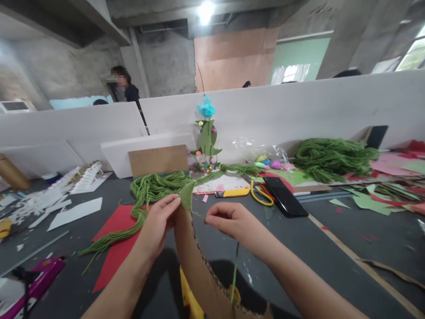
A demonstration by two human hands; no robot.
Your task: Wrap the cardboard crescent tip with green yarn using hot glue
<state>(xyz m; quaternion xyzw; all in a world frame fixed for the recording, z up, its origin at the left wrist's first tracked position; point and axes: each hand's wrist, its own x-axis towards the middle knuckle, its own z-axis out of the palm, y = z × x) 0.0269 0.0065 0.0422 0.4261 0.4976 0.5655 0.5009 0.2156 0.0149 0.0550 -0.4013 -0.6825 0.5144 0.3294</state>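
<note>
A curved strip of corrugated cardboard (186, 248) rises from the near edge of the table. Its upper end is covered by a green wrapping (187, 197), which looks like yarn. My left hand (161, 217) pinches the strip just below that green end, thumb and fingers closed on it. To the right, my right hand (229, 219) pinches a thin strand of green yarn (234, 272). The strand runs from the green end to my fingertips, then hangs below the hand. Behind my left hand, a loose bundle of green yarn (159, 184) trails over red paper (114, 239).
A yellow utility knife (234, 192), yellow-handled scissors (261, 195) and a black phone (285, 197) lie beyond my right hand. A decorated green plant figure (208, 137) stands by the white partition (265, 110). At left is a magenta tool (44, 279). A person (129, 88) stands beyond the partition.
</note>
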